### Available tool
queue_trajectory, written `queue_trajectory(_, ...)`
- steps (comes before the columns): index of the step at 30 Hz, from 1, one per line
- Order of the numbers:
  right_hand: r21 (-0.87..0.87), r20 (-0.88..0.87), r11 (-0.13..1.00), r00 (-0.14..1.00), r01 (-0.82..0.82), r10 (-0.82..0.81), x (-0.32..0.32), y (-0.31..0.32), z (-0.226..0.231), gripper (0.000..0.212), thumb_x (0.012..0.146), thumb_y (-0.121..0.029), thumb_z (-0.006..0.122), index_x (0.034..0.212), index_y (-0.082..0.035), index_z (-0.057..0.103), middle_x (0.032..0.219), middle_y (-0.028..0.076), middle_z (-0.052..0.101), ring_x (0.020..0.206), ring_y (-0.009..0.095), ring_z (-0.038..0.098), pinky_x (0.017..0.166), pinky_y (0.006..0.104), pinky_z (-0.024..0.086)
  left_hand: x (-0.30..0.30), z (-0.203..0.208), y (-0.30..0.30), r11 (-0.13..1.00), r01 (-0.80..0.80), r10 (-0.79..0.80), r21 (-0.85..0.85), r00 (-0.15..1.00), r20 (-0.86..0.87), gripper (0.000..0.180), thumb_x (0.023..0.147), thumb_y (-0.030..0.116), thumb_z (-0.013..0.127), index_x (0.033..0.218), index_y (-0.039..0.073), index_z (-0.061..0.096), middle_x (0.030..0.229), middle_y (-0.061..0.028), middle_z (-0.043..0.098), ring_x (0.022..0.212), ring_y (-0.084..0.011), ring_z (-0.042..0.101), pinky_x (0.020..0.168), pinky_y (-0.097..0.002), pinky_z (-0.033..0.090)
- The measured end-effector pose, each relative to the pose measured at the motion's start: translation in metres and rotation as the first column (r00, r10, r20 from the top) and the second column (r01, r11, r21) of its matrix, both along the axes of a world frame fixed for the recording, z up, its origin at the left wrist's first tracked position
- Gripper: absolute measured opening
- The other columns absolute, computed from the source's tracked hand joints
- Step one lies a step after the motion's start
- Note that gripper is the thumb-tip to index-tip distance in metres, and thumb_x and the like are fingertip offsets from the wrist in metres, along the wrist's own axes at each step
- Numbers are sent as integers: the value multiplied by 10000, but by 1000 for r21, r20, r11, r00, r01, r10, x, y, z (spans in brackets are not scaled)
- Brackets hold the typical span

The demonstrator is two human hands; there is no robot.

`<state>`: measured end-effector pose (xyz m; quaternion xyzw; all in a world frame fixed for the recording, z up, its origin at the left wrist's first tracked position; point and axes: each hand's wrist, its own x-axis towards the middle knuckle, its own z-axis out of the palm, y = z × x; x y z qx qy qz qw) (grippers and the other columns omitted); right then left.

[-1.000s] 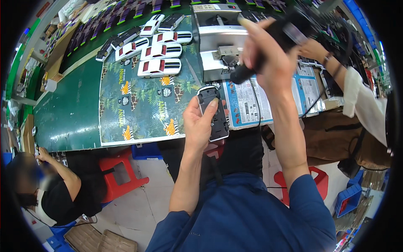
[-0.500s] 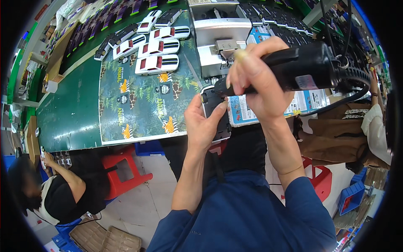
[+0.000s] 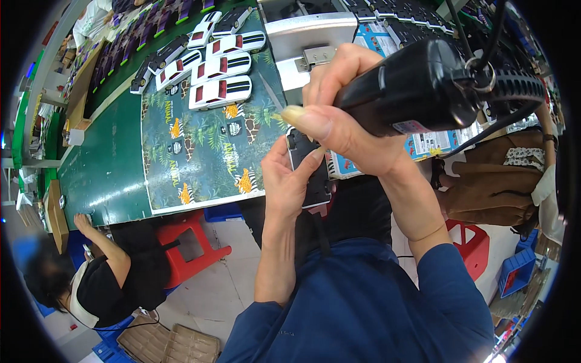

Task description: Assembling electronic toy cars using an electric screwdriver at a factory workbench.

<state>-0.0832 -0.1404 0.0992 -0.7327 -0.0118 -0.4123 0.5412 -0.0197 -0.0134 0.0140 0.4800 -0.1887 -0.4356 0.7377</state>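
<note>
My left hand grips a toy car turned belly up, its black base facing me and a white edge showing. The thumb presses across the base while the other fingers wrap its left side. My right hand is wrapped around a thick black electric screwdriver, which slants from upper right down toward the car. Its tip is hidden behind my right hand, so whether it touches the base I cannot tell. A cable and a coiled hose run off the tool's rear end.
Several white toy cars with black stripes stand on the patterned sheet, left of a metal fixture. Dark car parts fill the far right. A co-worker's hand rests at the table's left edge; a red stool stands below.
My right hand and the screwdriver have come up and left, now covering the tool's tip. My left hand still holds the car. The co-worker's hand has moved onto the table edge.
</note>
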Motion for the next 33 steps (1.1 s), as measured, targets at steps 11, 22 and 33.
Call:
queue_trajectory(11,259,39,959,991,114,-128,-11,12,2,271,766,-200,824,675,-48,619,600,-20,516,519,46,467,474,219,359,-5,3,-2,999,-12,12,-42,1000,0,265,856,-3,702,1097,-30,595,888,-98,694,691,-138,671,572,-286,587)
queue_trajectory(22,292,291,934,911,207,-293,13,-22,46,198,846,-79,739,746,-36,574,554,24,571,416,89,521,410,224,410,22,-17,12,978,-40,-42,-203,922,-385,530,804,-113,594,1292,28,443,1250,-192,572,1100,-316,631,963,-594,519)
queue_trajectory(33,88,36,953,955,290,-294,24,-37,31,276,820,-202,775,645,-43,633,503,-7,563,434,53,536,439,213,414,23,-21,7,980,-77,4,-186,931,-365,720,750,-159,577,1390,119,403,1241,-209,568,1061,-299,641,808,-473,602)
